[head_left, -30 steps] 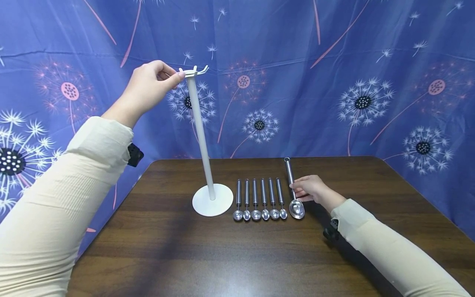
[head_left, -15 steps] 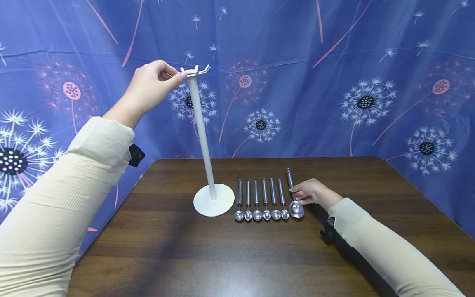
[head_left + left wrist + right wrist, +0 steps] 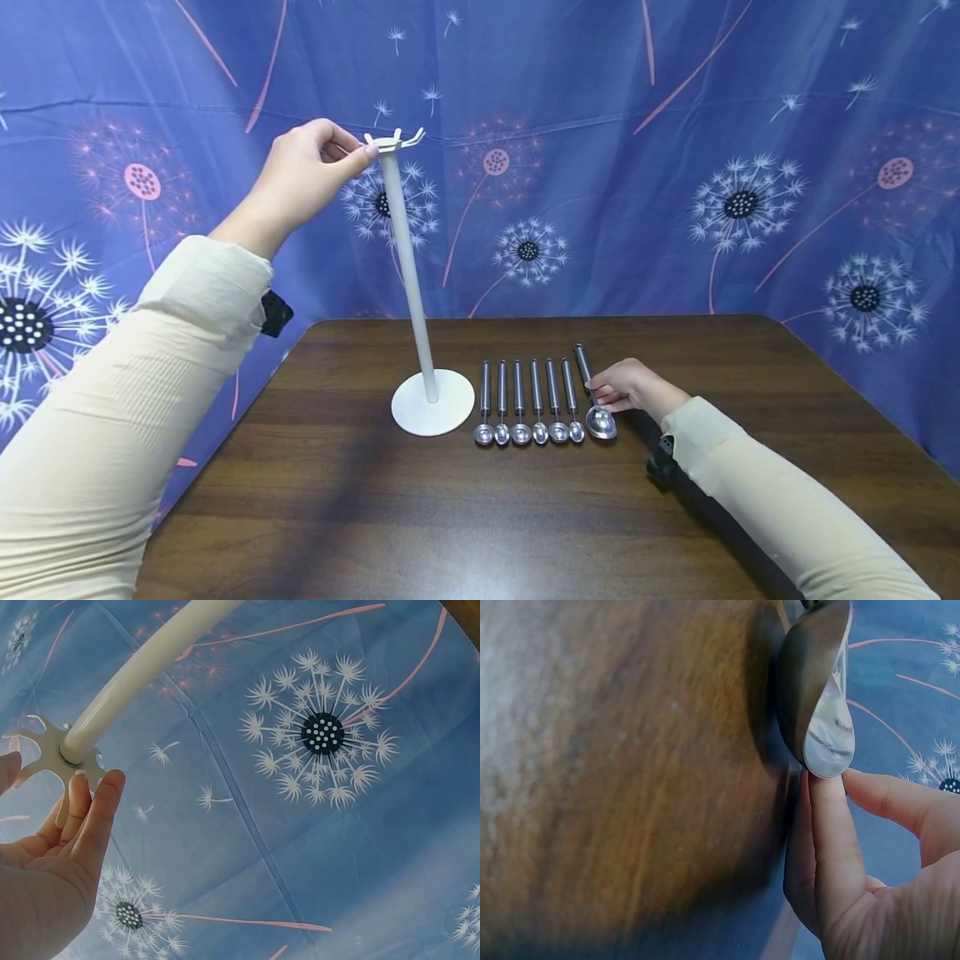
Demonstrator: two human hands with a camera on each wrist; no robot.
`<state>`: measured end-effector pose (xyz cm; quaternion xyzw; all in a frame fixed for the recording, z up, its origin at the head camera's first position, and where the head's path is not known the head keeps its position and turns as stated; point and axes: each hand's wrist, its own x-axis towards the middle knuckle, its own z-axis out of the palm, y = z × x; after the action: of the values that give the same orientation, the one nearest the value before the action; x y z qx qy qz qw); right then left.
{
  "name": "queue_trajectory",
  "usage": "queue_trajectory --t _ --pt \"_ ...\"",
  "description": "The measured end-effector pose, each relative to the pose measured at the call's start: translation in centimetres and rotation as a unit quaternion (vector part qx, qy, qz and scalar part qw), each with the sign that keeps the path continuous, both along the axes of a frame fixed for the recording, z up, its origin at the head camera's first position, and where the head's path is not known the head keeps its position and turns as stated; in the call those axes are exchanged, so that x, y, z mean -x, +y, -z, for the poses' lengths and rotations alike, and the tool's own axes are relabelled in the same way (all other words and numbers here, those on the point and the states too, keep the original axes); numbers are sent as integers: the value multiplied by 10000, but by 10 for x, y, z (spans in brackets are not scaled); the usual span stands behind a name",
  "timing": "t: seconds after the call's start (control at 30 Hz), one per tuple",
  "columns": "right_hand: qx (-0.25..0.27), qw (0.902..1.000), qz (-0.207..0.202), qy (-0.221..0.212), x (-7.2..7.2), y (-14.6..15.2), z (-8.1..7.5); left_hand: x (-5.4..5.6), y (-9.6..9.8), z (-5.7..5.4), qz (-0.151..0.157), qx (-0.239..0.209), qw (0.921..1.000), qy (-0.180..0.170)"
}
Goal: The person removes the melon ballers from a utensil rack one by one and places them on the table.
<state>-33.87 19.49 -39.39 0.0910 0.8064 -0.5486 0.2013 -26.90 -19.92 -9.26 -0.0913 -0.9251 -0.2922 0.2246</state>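
My left hand (image 3: 311, 171) pinches the hooked top (image 3: 388, 145) of a tall white stand, thumb in front. Seen from the left wrist, my fingers (image 3: 97, 817) reach up around the curved hooks (image 3: 49, 754). On the right, my right hand (image 3: 630, 387) holds a large metal scoop (image 3: 602, 422) by its neck, thumb and fingers pinching it. The scoop's handle points away and its bowl faces up, close over the table. In the right wrist view the deep bowl (image 3: 802, 697) covers most of the handle.
Several smaller metal scoops (image 3: 519, 400) lie in a neat row between the stand's round base (image 3: 412, 417) and the large scoop, handles pointing away. The dark wooden table (image 3: 420, 508) ends at the back against a blue dandelion-print cloth (image 3: 600, 208).
My right hand has drawn the large scoop slightly toward me, then turned it a little so its handle end leans left, in line beside the row. My left hand stays on the stand.
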Motion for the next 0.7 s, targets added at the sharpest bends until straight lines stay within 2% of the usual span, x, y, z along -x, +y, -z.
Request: queue_trajectory --t 0.7 --pt "9 10000 36 -11 -5 -1 1 -1 0 0 -37 63 10000 7"
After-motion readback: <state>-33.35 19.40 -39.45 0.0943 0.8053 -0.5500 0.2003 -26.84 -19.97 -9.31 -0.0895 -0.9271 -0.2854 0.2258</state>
